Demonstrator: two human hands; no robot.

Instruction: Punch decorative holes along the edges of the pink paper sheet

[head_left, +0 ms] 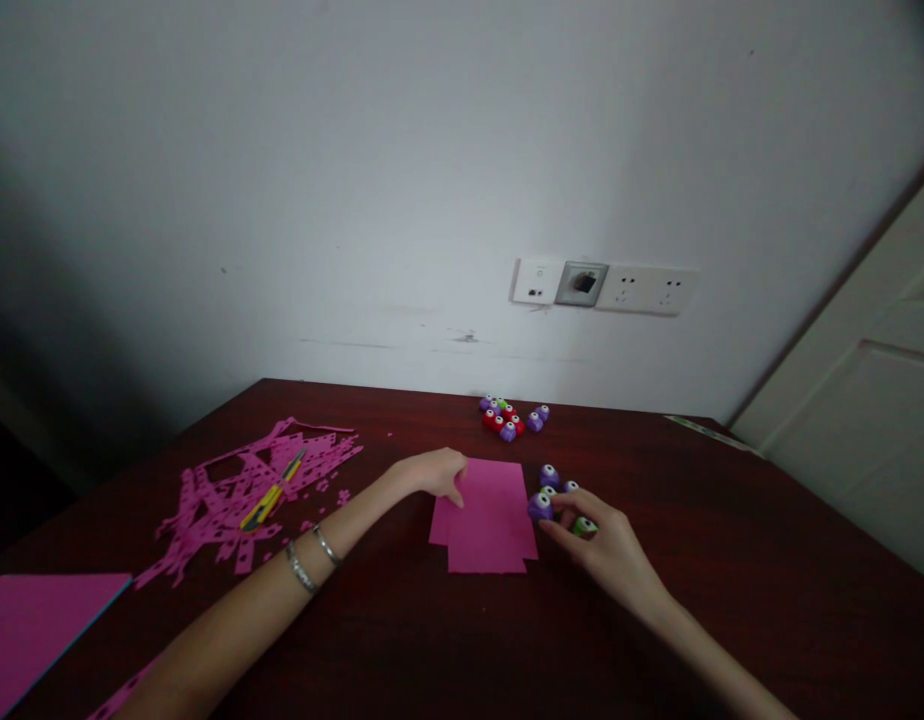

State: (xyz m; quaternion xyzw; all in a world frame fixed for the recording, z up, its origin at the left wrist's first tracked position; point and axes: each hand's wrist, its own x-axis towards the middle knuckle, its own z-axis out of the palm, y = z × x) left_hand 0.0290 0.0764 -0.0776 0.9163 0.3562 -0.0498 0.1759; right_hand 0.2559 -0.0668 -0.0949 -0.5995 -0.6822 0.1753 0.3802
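My left hand point(441, 474) rests on the upper left edge of a pink sheet point(492, 520), its thumb spread away from the other fingers. The sheet lies flat, with notched lower corners, and more pink material shows along its left side. To the right of it, my right hand point(593, 535) has thumb and fingers closed round a purple toy piece with a white eye point(541, 505). Around those fingers are another purple eye piece point(550, 475) and a green one point(584, 527), partly hidden by the hand.
Several purple, red and green eye pieces point(503, 418) sit near the wall. On the left, a yellow utility knife point(271, 500) lies on pink cut scraps point(199, 510). A large pink sheet point(42, 630) is at the near left. A ruler-like strip point(713, 434) lies far right.
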